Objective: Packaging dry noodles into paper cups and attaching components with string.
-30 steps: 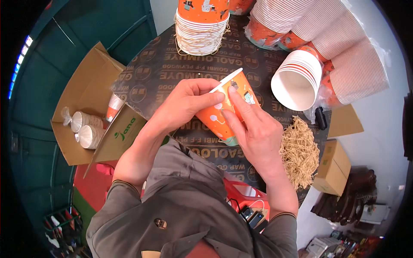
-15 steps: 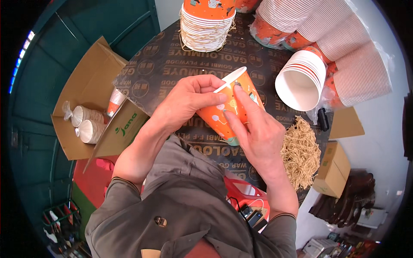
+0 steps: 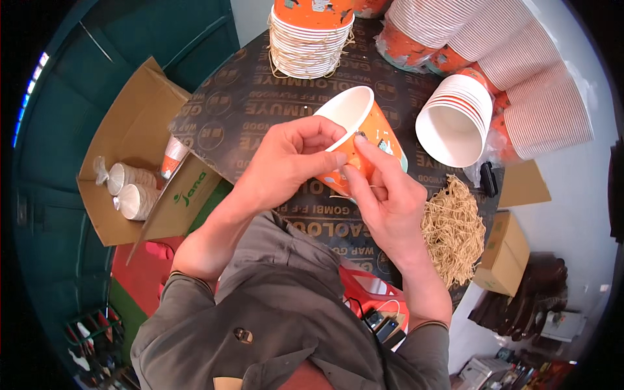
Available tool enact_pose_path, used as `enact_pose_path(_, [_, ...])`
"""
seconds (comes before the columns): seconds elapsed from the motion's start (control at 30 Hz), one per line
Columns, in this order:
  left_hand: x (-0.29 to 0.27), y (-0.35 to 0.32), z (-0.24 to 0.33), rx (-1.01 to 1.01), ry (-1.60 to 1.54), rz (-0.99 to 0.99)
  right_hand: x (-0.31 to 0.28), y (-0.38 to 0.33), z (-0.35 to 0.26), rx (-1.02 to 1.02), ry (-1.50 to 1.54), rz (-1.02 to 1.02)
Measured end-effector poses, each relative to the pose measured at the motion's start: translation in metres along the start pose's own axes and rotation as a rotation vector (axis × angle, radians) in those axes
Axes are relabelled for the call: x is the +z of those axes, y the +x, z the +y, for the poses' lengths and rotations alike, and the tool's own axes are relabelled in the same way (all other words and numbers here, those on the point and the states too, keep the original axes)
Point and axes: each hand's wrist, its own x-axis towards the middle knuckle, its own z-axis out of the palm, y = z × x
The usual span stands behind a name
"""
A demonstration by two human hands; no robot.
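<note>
Both of my hands hold one orange paper cup (image 3: 364,123) with a white inside, tilted so its mouth faces up and to the left, above a dark printed round table (image 3: 247,104). My left hand (image 3: 289,162) grips the cup's side, thumb and fingers wrapped over it. My right hand (image 3: 383,195) touches the cup's lower side with its fingertips pinched near a thin straw-coloured string (image 3: 344,195) below the cup.
A string-tied stack of orange cups (image 3: 311,39) stands at the table's far edge. A nested stack lying on its side (image 3: 455,120) and long sleeves of cups (image 3: 520,71) are at the right. Loose straw strings (image 3: 452,227) lie right of my hands. An open cardboard box (image 3: 133,162) sits left.
The cup has tilted further so its open mouth shows more, and my right fingers have slid down from its rim to its lower side.
</note>
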Motion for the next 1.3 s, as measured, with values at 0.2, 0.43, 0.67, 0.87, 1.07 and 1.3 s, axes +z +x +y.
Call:
enact_pose_path(0.2, [0.017, -0.008, -0.003, 0.052, 0.065, -0.024, -0.001, -0.002, 0.008, 0.103, 0.278, 0.128])
enact_pose_path(0.43, [0.027, -0.007, -0.004, 0.181, 0.282, 0.015, -0.003, 0.002, 0.009, 0.022, 0.264, 0.211])
enact_pose_path(0.67, [0.040, -0.016, 0.002, 0.145, 0.308, 0.095, -0.004, 0.002, 0.010, 0.106, 0.244, 0.241])
enact_pose_path(0.87, [0.026, -0.020, 0.022, 0.320, 0.841, 0.193, -0.056, 0.009, 0.004, 0.255, 0.522, -0.398])
enact_pose_path(1.07, [0.021, -0.028, 0.015, 0.291, 1.160, 0.157, -0.065, 0.014, 0.012, 0.397, 0.671, -0.605])
enact_pose_path(1.3, [0.051, -0.060, -0.014, 0.618, 0.736, 0.094, -0.060, 0.008, 0.000, 0.457, 0.820, -0.480])
